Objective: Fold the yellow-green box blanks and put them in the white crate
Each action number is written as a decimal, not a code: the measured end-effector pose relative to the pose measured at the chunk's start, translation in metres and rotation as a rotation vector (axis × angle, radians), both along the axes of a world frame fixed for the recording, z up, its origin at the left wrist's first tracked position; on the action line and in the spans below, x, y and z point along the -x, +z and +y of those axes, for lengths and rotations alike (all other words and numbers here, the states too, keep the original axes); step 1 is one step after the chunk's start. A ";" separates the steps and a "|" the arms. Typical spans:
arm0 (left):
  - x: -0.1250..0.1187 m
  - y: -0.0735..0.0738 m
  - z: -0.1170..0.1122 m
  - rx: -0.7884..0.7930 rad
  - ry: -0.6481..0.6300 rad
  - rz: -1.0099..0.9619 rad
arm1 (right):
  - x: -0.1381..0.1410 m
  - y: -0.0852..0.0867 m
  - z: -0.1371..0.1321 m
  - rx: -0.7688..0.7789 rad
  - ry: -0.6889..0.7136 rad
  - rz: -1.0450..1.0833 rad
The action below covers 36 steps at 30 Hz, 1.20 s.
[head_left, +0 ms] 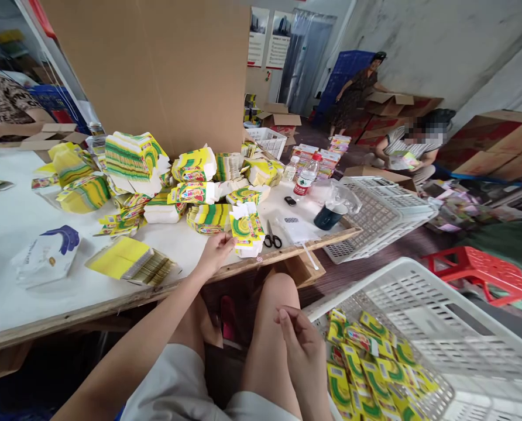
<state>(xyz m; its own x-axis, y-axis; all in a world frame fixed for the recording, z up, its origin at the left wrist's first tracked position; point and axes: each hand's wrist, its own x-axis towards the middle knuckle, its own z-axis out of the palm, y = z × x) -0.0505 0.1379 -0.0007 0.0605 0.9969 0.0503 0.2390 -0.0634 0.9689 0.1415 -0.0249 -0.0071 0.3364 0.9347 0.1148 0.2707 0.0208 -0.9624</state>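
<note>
My left hand reaches to the table's front edge, thumb and fingers pinched at the lower left corner of a flat yellow-and-green carton. That carton lies at the top of a small pile, its white flaps showing. Over my knee, my right hand is half curled, thumb near the fingertips, with nothing visible in it. Left of my left hand lies a yellow carton bundle beside a row of thin brown-edged packets. Stacks of flat cartons are heaped behind. Filled yellow cartons lie in the white basket at my right.
Black scissors lie right of the carton pile. Farther right on the table stand a bottle and a dark mug. Stacked crates and a red stool are beyond. Two people are at the back right, another at far left.
</note>
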 end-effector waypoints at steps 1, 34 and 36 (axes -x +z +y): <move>0.003 0.004 -0.015 -0.035 0.004 -0.012 | 0.001 0.000 0.001 0.007 -0.019 0.031; -0.012 -0.003 -0.120 0.293 -0.195 -0.560 | 0.047 -0.008 0.002 0.176 0.077 0.492; -0.012 -0.001 -0.121 0.233 -0.142 -0.479 | 0.045 -0.010 0.004 0.134 0.061 0.418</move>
<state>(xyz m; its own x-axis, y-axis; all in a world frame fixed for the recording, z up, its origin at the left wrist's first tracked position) -0.0383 0.0174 -0.0017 0.2197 0.9687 -0.1154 -0.2272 0.1658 0.9596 0.0965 -0.0209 -0.0172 0.2724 0.9516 -0.1426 -0.1400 -0.1074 -0.9843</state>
